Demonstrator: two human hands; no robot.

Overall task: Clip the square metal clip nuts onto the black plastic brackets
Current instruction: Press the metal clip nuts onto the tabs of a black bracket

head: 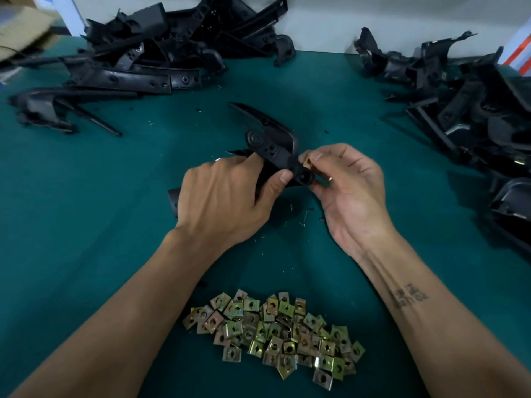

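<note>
A black plastic bracket is held above the green table, its long arm pointing up and away. My left hand grips its lower part, thumb on top near the round boss. My right hand pinches a square brass-coloured clip nut between thumb and forefinger, right against the bracket's near end. Whether the nut is seated on the tab is hidden by my fingers. A loose heap of several clip nuts lies on the table between my forearms.
One pile of black brackets lies at the back left and another pile along the right side. A cardboard box stands at the far left corner. Small plastic shavings dot the green mat.
</note>
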